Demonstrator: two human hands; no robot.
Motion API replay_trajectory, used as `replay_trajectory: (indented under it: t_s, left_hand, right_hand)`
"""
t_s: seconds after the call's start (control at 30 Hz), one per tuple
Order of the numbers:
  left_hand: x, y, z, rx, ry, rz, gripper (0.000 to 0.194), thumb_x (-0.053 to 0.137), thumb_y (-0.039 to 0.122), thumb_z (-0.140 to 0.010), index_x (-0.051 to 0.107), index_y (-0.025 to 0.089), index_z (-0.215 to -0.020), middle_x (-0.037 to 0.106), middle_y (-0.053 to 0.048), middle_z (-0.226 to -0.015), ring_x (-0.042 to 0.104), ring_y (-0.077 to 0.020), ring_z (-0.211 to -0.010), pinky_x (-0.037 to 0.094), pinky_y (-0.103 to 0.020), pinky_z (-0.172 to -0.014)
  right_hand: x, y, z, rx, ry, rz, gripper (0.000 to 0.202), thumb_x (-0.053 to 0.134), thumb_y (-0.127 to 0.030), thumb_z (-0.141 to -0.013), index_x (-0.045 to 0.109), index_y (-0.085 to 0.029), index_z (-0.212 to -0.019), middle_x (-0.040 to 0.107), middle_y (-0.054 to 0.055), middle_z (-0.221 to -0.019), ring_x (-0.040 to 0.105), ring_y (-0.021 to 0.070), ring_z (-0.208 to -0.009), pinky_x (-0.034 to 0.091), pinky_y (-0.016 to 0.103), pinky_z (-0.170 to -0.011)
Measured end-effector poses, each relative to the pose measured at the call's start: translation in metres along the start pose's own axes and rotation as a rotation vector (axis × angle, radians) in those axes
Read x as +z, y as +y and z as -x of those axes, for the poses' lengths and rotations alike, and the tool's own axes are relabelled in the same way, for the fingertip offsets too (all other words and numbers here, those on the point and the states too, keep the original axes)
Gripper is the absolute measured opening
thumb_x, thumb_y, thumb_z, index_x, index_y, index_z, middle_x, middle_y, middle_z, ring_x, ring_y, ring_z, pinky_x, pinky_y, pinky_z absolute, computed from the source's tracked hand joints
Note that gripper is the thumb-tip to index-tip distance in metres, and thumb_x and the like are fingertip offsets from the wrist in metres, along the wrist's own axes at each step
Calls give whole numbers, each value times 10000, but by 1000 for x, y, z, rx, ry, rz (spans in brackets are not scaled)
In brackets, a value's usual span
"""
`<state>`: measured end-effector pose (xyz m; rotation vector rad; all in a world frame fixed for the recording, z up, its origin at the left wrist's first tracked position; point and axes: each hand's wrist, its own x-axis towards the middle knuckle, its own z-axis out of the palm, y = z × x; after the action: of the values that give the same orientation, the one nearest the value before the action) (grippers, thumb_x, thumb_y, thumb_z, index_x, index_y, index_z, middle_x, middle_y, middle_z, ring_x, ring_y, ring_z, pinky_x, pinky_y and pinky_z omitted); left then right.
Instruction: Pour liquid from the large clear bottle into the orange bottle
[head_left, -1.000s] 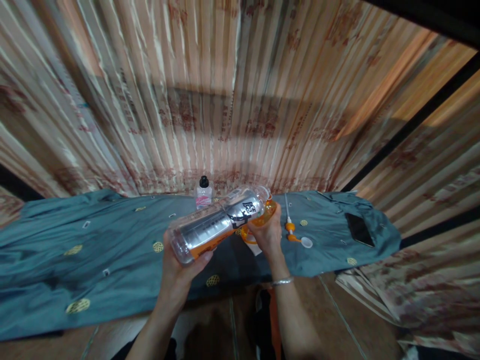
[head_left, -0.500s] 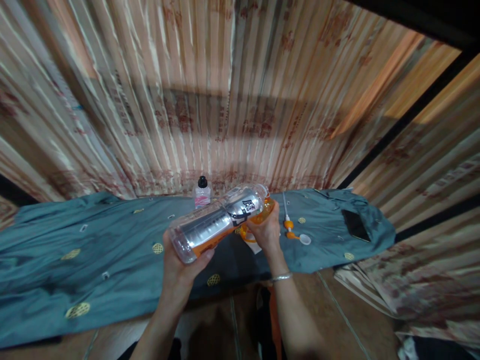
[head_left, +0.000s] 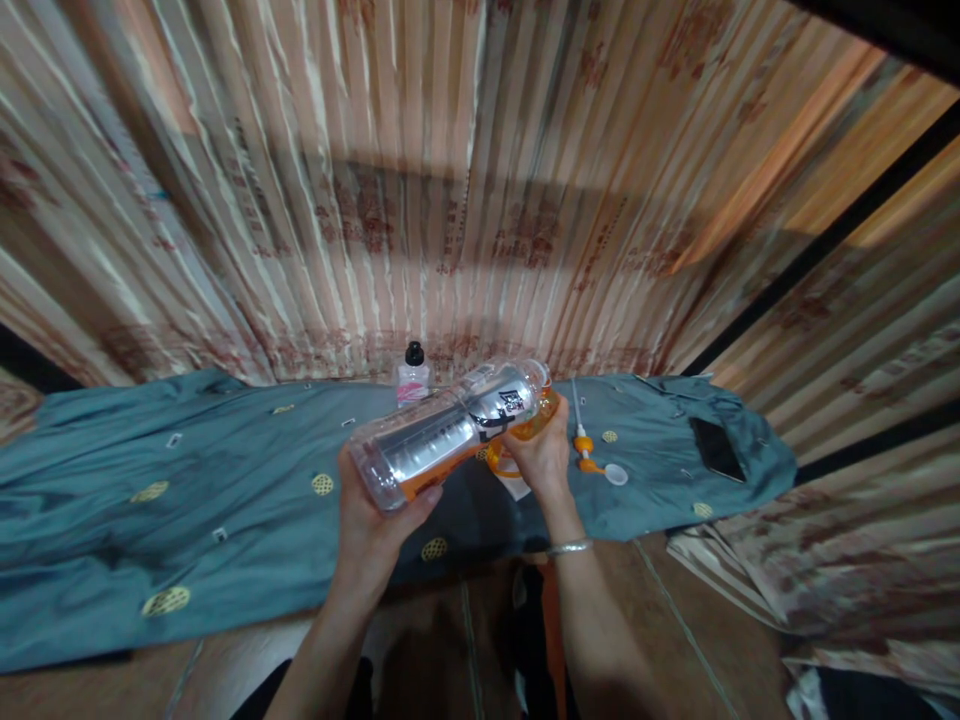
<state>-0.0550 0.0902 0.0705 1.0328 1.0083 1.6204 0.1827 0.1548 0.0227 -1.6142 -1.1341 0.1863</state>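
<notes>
My left hand is wrapped around the base of a large clear plastic bottle with a silver and orange label. The bottle is tilted, its base at the lower left and its neck raised at the upper right. My right hand grips an orange transparent bottle close under that neck, mostly hidden by the fingers and the clear bottle. Whether the two mouths touch, I cannot tell. To the right lies an orange pump dispenser top with a long tube, beside a small white translucent cap.
A small bottle with a black cap stands at the back, near the curtain. A dark phone lies on the right of the green cloth. Dark poles run along the right side.
The view has shifted slightly, so everything sits a little further right and higher. Both hands keep the same holds on the two bottles.
</notes>
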Motion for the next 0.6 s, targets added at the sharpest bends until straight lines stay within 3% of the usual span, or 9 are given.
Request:
replay_trajectory:
  t_s: [0.23,0.6]
  left_hand:
    - [0,-4,-3,41,6,-48,866,1057,385,-564,610,260,-1295,733,-68,-1351,726,-318,-1293,598,-488,-1159]
    - [-1,-6,-8,84,-6,-93,942,1048,479,-574,618,274,-1387,726,-111,-1439,688,-392,-1396,582,-566,-1179]
  right_hand:
    - [1,5,-1,-27,5,1,1062,966,-415,-664,435,-173,-1552,685,188,-1428,675,379,-1338,566,514,-1137]
    - [0,-4,-1,-1,5,11,1020,961,-439,-659,461,-177,-1509,707,167,-1352,716,368,-1248,591,503,-1086]
